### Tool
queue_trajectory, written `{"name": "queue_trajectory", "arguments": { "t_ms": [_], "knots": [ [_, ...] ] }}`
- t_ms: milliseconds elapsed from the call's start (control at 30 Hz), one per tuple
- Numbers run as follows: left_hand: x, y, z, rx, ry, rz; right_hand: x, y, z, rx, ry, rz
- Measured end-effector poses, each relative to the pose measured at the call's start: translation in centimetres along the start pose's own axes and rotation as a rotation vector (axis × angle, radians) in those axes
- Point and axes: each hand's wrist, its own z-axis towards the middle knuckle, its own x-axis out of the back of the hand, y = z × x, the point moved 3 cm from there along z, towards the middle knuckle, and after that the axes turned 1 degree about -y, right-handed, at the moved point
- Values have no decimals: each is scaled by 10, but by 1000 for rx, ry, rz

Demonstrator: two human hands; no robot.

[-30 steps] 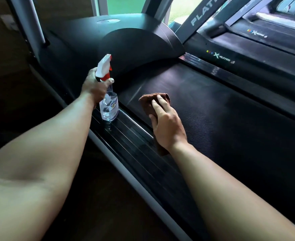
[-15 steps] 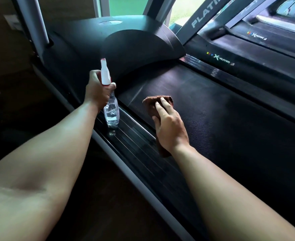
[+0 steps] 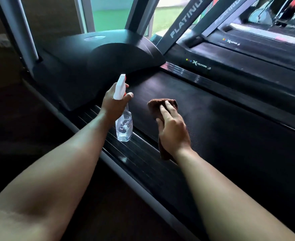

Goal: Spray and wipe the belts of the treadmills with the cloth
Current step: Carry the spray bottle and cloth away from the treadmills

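My left hand point(image 3: 112, 103) grips the neck of a clear spray bottle point(image 3: 124, 126) with a white and red trigger head, held just above the treadmill's ribbed side rail point(image 3: 139, 157). My right hand point(image 3: 172, 131) lies flat on a brown cloth point(image 3: 158, 104), fingers straight, pressing it onto the black belt point(image 3: 230, 136) near the belt's left edge. Part of the cloth hangs out behind my wrist. The nozzle points toward the front of the belt.
The black motor hood point(image 3: 105, 61) rises at the front of the belt. Grey uprights point(image 3: 19, 32) stand at left and centre. A second treadmill point(image 3: 247, 54) runs alongside on the right. Dark floor lies to the left of the rail.
The bottle has turned in my left hand and lifted slightly, its nozzle swinging toward the belt. My right hand and the cloth have slid a little farther onto the belt.
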Motion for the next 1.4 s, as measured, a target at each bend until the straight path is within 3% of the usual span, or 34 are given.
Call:
{"name": "queue_trajectory", "arguments": {
  "t_ms": [367,800,1100,1400],
  "knots": [
    [-79,75,-88,-89,-220,-101,115,31,-68,-88,150,-49],
    [-176,165,-231,-155,-472,-130,238,79,-216,-276,233,-158],
    [-257,194,-306,-148,-660,-172,310,127,-289,-393,349,-257],
    [-348,191,-335,-130,-735,-109,327,204,-312,-523,343,-273]
  ]
}}
